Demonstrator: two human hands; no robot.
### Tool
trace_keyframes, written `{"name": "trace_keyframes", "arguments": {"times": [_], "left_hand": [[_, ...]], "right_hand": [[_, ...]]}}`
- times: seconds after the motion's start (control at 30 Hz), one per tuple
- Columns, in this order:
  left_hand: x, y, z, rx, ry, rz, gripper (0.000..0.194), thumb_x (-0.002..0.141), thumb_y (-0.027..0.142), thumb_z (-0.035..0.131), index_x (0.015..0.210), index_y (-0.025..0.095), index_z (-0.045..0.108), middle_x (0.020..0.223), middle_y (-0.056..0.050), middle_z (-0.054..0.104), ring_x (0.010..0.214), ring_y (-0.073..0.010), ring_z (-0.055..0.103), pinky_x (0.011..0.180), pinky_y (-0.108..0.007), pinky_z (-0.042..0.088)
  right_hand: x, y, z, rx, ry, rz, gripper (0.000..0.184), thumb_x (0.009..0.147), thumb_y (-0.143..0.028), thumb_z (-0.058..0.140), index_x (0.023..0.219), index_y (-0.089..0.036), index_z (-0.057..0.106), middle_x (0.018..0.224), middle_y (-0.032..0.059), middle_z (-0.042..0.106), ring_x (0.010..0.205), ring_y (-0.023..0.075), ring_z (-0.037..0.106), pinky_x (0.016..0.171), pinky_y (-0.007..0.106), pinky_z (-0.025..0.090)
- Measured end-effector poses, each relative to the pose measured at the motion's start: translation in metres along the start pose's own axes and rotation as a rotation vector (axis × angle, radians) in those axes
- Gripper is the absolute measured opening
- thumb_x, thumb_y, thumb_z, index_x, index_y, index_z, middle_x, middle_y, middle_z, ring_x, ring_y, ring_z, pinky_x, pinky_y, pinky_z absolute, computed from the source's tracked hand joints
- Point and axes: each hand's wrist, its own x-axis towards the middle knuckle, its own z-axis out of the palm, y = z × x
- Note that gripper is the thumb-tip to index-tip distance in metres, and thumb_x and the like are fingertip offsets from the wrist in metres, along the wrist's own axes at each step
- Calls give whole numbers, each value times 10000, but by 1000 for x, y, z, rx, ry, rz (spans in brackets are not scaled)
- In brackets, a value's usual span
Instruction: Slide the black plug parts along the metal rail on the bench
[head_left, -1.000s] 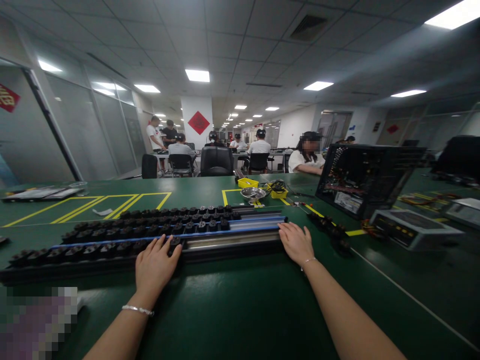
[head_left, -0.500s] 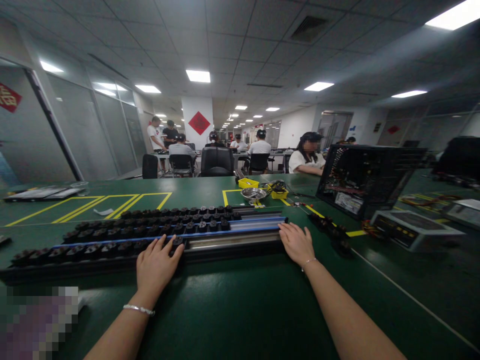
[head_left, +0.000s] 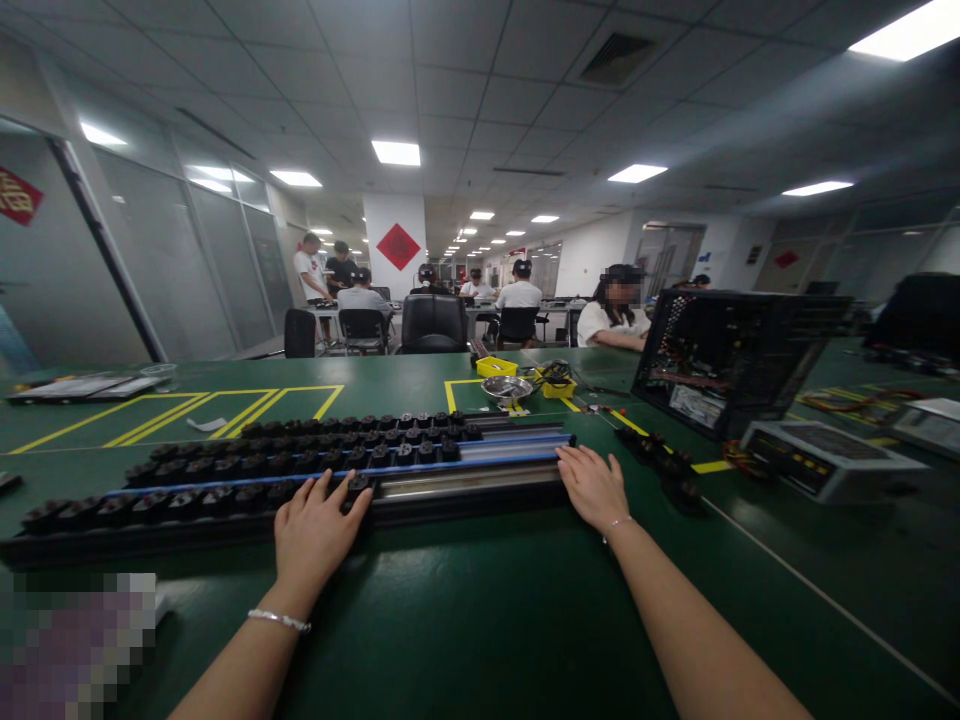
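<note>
In front of me a long black power track (head_left: 480, 482) with a metallic channel lies along the table. Black socket modules (head_left: 154, 505) sit in a row on its left part. The index finger and thumb of my left hand (head_left: 315, 530) are closed around the last module (head_left: 359, 484) of that row. My right hand (head_left: 594, 488) grips the track's right end, fingers over the top. More tracks with blue edges (head_left: 514, 449) and rows of modules lie right behind. Loose black modules (head_left: 667, 462) rest on the table to the right of my right hand.
A computer case (head_left: 739, 355) and a power supply (head_left: 829, 455) stand on the right. Farther back are a metal bowl (head_left: 507, 387) and yellow bins (head_left: 496, 367). A co-worker (head_left: 611, 315) sits across the green table (head_left: 465, 620). A blurred-out object (head_left: 75, 650) lies front left.
My left hand has shifted very slightly to the right along the track with the module. My right hand stays at the track's end.
</note>
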Motion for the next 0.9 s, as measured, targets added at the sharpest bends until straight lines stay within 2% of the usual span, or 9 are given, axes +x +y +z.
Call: {"name": "trace_keyframes", "arguments": {"times": [0.5,0.9], "left_hand": [[-1,3,-2,11,-8,-3,547,831,586,335,1284,329,504,1398,-89,451,1300,-338,336,978,-448,301],[-2,7,-9,51,-33,8,529,836,566,351,1302,347,474,1392,-81,458,1282,-344,360,970,-439,306]], "right_hand": [[0,0,0,35,-1,6,497,932,-422,172,1278,-299,507,1365,-17,482,1288,200,348,1080,542,142],[0,0,1,1,-2,8,494,935,-423,169,1286,-312,499,1369,-11,478,1290,201,347,1075,534,160]]}}
